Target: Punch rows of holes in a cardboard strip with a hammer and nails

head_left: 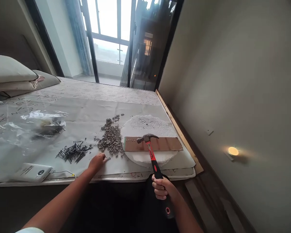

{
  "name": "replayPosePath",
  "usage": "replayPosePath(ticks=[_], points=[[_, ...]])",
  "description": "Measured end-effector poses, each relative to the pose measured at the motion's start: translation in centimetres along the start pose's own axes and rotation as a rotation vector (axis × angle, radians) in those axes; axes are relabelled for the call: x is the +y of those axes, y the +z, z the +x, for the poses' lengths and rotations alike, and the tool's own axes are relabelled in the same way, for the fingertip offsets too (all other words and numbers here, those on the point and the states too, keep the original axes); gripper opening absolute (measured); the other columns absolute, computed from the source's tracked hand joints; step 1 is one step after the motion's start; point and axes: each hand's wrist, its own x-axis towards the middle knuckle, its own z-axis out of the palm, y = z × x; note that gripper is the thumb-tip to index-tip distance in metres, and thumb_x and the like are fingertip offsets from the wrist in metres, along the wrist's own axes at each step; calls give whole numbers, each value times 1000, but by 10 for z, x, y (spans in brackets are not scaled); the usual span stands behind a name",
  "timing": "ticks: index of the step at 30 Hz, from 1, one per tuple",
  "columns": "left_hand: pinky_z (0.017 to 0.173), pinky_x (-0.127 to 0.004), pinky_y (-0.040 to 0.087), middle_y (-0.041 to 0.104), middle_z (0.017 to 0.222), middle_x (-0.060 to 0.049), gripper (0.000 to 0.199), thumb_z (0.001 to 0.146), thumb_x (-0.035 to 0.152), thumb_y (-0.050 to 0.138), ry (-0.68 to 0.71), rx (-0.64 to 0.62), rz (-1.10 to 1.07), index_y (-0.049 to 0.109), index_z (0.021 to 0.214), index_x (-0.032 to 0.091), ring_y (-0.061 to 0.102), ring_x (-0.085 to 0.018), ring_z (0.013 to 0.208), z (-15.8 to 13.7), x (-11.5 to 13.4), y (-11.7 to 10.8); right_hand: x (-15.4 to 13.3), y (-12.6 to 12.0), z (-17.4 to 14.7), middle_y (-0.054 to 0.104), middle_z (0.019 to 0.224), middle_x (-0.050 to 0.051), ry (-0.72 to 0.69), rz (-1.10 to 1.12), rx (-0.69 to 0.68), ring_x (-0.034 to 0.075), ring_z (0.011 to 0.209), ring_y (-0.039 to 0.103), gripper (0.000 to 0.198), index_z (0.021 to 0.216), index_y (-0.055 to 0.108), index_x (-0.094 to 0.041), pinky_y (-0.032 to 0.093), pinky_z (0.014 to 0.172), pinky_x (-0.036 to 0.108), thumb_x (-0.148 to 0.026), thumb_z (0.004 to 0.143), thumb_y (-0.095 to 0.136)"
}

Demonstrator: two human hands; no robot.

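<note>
My right hand (pixel 161 187) is wrapped round the black and red handle of a claw hammer (pixel 150 149). The hammer's head lies over a brown strip of board (pixel 168 144), which has a short row of nail heads near its left end. Under the strip is a round white foam slab (pixel 145 122). My left hand (pixel 97 162) is closed at the lower edge of a heap of grey gravel (pixel 111 137). A nail (pixel 108 158) sticks out from its fingertips. Left of that hand lies a loose pile of dark nails (pixel 75 151).
A white power bank (pixel 34 172) with a cable lies at the front left of the sheet-covered mattress (pixel 97 111). Behind it is a clear plastic bag (pixel 47 124) with dark contents. Pillows (pixel 11 71) are at the far left. A wooden edge (pixel 177 126) runs along the right.
</note>
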Motion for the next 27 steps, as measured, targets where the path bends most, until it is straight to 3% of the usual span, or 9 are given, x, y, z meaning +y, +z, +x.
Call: replayPosePath(ticks=[3, 8, 15, 21, 27], points=[[66, -25, 40, 67, 75, -5, 15, 77, 25, 46, -24, 77, -122, 59, 74, 18, 61, -19, 72, 4, 0, -10, -2, 1, -1, 31, 44, -15, -8, 23, -11, 0, 29, 13, 29, 76, 41, -20, 19, 30, 13, -31, 75, 68], [63, -26, 44, 69, 76, -4, 27, 71, 38, 51, -121, 224, -446, 63, 85, 18, 63, -19, 71, 19, 11, -34, -2, -3, -5, 31, 44, -15, -44, 76, -53, 1, 29, 12, 27, 79, 42, -21, 19, 31, 12, -30, 77, 67], [62, -28, 49, 69, 76, -5, 56, 61, 53, 64, -71, 159, -978, 63, 101, 14, 63, -19, 67, 42, 67, -51, -1, -8, -3, 33, 44, -15, -69, 167, -129, 1, 27, 12, 26, 78, 40, -21, 20, 28, 13, -30, 79, 65], [58, -27, 47, 68, 69, -6, 44, 67, 53, 60, 54, 110, -909, 70, 84, 14, 61, -16, 62, 49, 117, -52, 1, -4, -4, 31, 43, -15, -56, 207, -55, 1, 28, 9, 27, 79, 42, -22, 19, 29, 14, -30, 76, 68], [64, -28, 47, 72, 76, -6, 31, 70, 47, 58, 108, 138, -763, 71, 75, 19, 65, -21, 73, 61, 143, -44, -13, 9, -3, 28, 43, -13, -29, 163, -12, 0, 31, 10, 30, 75, 45, -19, 8, 32, 15, -34, 71, 71]])
